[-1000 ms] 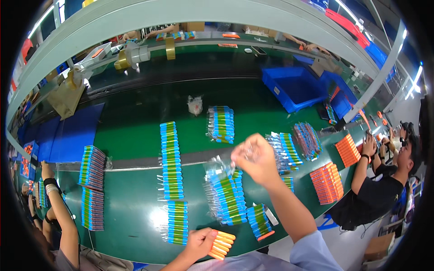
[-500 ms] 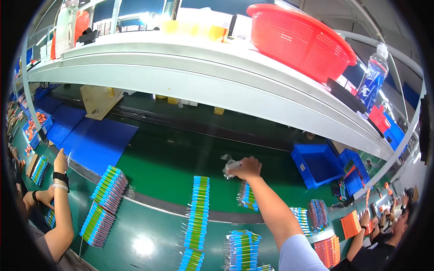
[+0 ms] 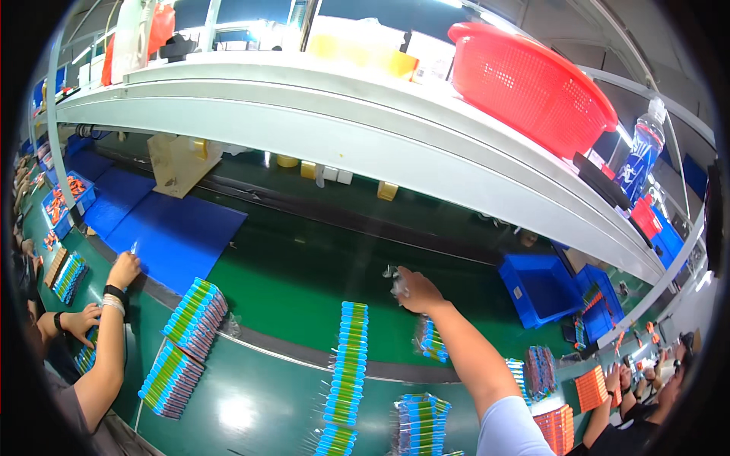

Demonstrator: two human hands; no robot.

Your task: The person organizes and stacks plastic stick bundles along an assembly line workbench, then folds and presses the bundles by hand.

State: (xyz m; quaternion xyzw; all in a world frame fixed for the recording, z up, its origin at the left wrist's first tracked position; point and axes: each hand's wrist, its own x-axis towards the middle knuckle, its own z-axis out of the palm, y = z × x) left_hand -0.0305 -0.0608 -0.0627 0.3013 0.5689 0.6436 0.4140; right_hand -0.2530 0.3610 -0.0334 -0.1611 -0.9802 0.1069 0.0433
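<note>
My right hand (image 3: 420, 292) reaches out over the dark green conveyor belt (image 3: 304, 266), its bare forearm rising from a light blue sleeve. The fingers are closed round a crumpled piece of clear plastic (image 3: 398, 283), which pokes out on the left side. Beside my forearm lies a small bundle of blue-and-green handled pieces (image 3: 433, 340) at the belt's near edge. Closer in, a long row of such pieces (image 3: 347, 372) with thin pale tips lies on the table, and a stacked pile (image 3: 423, 425) stands right of it. My left hand is out of view.
A white shelf (image 3: 342, 118) spans above the belt, bearing a red basket (image 3: 525, 83) and a bottle (image 3: 641, 152). Blue bins (image 3: 538, 285) stand right. A co-worker's hand (image 3: 125, 268) is over a blue sheet (image 3: 179, 235) at left; orange pieces (image 3: 591, 389) lie right.
The view has shifted slightly, so the scene sits further right. My right hand still holds the plastic over the belt, now turned a little. The co-worker's hand at left has moved.
</note>
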